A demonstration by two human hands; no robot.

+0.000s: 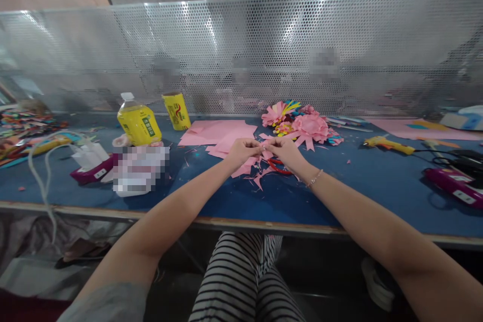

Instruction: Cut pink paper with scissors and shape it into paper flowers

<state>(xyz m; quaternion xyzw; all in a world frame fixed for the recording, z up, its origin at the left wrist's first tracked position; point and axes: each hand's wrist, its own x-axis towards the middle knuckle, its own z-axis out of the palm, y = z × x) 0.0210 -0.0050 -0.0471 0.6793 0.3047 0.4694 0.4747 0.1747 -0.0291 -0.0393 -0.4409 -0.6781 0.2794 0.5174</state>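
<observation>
Over the blue table, my left hand (pixel 243 152) and my right hand (pixel 287 154) meet, fingers pinched together. Between the fingertips is a small piece of pink paper (pixel 266 152), partly covered by them. Red-handled scissors (pixel 278 166) lie just under my right hand, their blades hidden. Pink paper scraps (pixel 258 179) are scattered below both hands. Behind my left hand is a loose pile of pink paper sheets (pixel 217 132). Pink paper flowers (pixel 311 127) with yellow and blue strips sit beyond my right hand.
A yellow-labelled bottle (pixel 140 123) and a yellow can (pixel 176 110) stand left. Nearer are a purple power strip (pixel 94 171) with white plugs and a blurred-out object (pixel 139 171). On the right lie a yellow glue gun (pixel 390 145) and another purple power strip (pixel 453 186). A perforated metal panel (pixel 241 50) backs the table.
</observation>
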